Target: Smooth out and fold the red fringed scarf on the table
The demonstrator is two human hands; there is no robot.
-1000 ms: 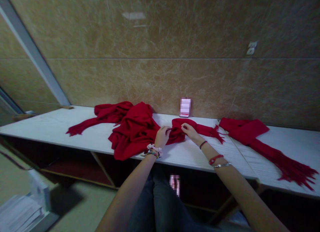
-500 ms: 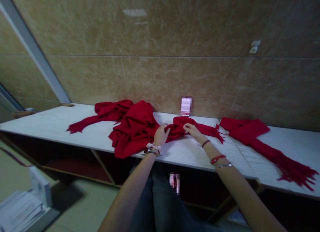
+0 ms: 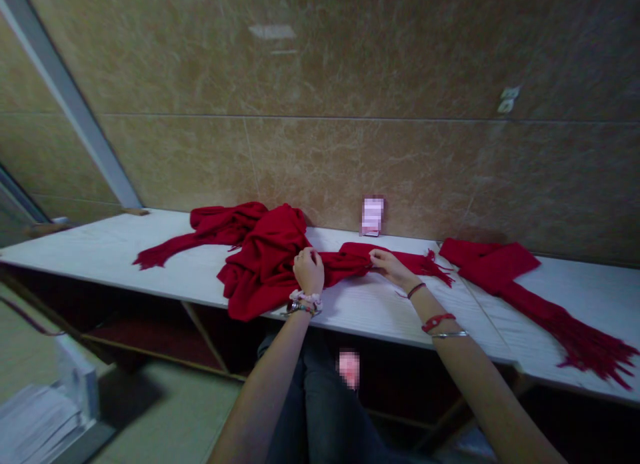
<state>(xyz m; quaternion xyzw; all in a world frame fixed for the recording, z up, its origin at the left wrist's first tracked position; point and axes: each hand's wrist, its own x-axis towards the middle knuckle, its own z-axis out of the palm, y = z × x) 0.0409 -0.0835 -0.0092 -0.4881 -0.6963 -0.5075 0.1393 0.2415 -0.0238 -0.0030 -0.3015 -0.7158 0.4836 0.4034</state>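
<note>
Scarf (image 3: pixel 345 259) pinched (left hand (image 3: pixel 309 271), right hand (image 3: pixel 393 269)).

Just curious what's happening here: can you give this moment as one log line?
left hand: grips long red fringed fabric scarf | right hand: pinches it | surface: white wooden table

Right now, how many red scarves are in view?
4: far-left scarf, heaped scarf beside it, held scarf between left hand and right hand, right-end scarf. The heap may hide more.
</note>
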